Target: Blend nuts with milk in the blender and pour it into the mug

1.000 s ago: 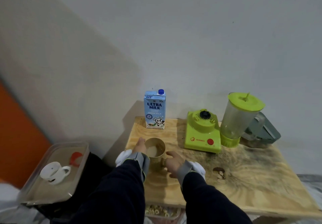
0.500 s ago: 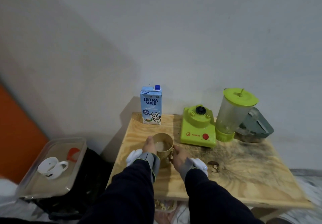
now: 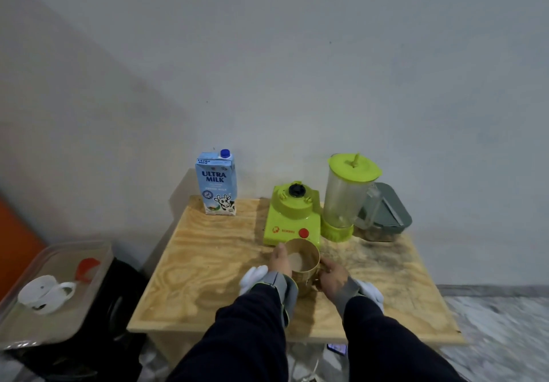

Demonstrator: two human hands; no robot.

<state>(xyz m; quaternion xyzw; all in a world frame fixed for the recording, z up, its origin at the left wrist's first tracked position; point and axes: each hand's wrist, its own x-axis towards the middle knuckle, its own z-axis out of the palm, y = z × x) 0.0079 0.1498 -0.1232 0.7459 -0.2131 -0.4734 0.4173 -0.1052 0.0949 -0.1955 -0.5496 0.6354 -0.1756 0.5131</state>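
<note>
A tan mug [image 3: 307, 255] holding a pale beige drink is lifted a little above the wooden table [image 3: 208, 262], in front of the green blender base [image 3: 292, 218]. My left hand [image 3: 280, 260] grips its left side. My right hand [image 3: 332, 276] wraps its right side at the handle. The clear blender jar [image 3: 344, 197] with its green lid stands off the base, just to the right of it, and looks nearly empty. A blue milk carton [image 3: 216, 184] stands at the table's back left, cap on.
A grey-lidded container [image 3: 386, 218] with nuts sits behind the jar at the back right. Left of the table, a clear tray [image 3: 59, 307] holds a white cup and a red lid. The wall runs close behind the table.
Both hands closed around the mug and raised it slightly toward the blender base. The camera has pulled back and up, so the table looks smaller and further off.
</note>
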